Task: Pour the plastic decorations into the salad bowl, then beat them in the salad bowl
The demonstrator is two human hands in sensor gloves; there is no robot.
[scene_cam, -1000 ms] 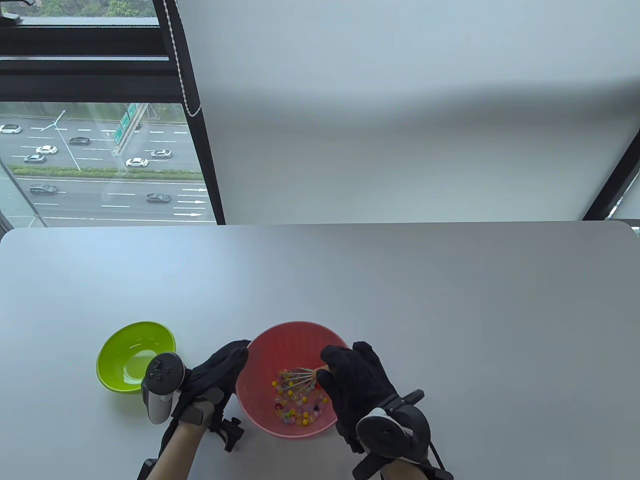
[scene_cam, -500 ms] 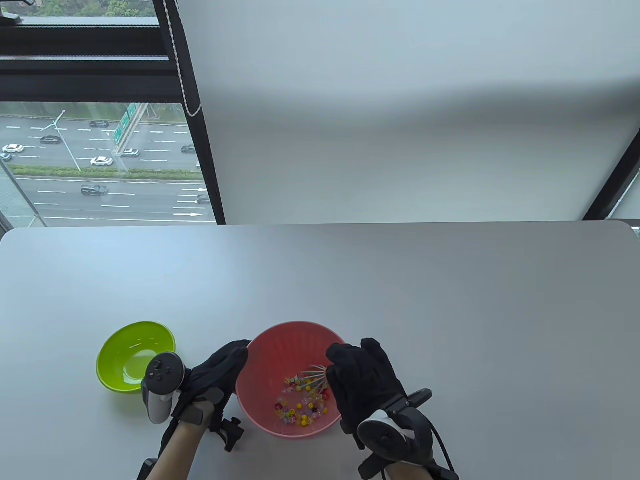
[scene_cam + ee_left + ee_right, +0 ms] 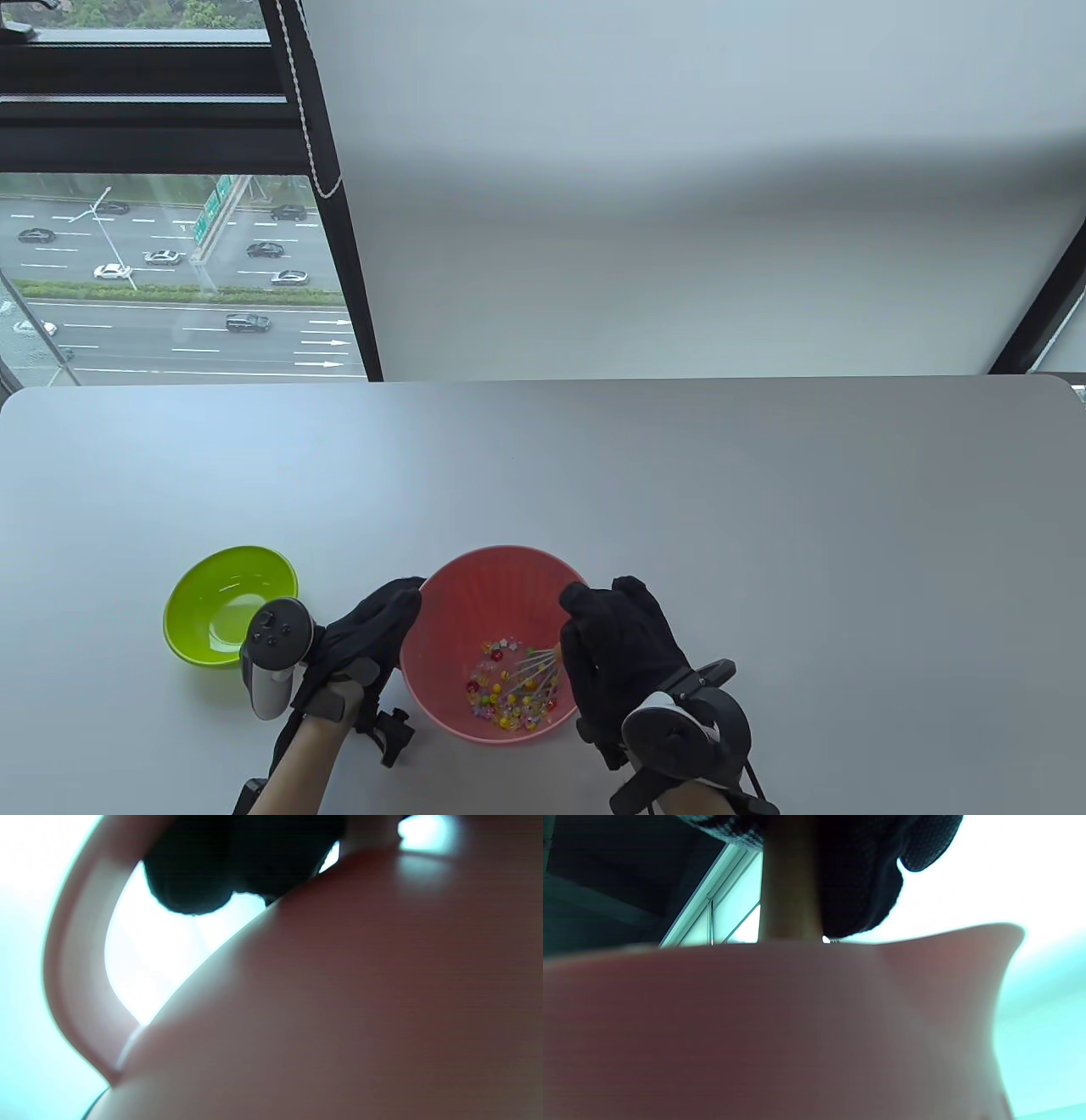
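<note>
A: Where do the plastic decorations (image 3: 509,694) sit?

B: In the bottom of the pink salad bowl (image 3: 475,586), toward its near side: small beads in yellow, red and other colours. The bowl stands on the grey tabletop (image 3: 679,492), near the front edge.

A: And the right hand (image 3: 624,649)?

B: It is over the bowl's right rim, its gloved fingers curled round the handle of a wire whisk (image 3: 536,671). The whisk's wires reach down and left into the beads. In the right wrist view the handle (image 3: 789,899) runs down from the glove behind the bowl's outer wall (image 3: 755,1027).

A: The left hand (image 3: 365,645)?

B: It is against the bowl's left side, fingers reaching up along the outer wall to the rim. The left wrist view shows dark fingertips (image 3: 191,878) at the rim beside the pink wall (image 3: 360,1005), but I cannot tell whether they hook over it.

A: Anything else?

B: A green bowl (image 3: 229,603) stands to the left of the left hand, apart from the pink one.
</note>
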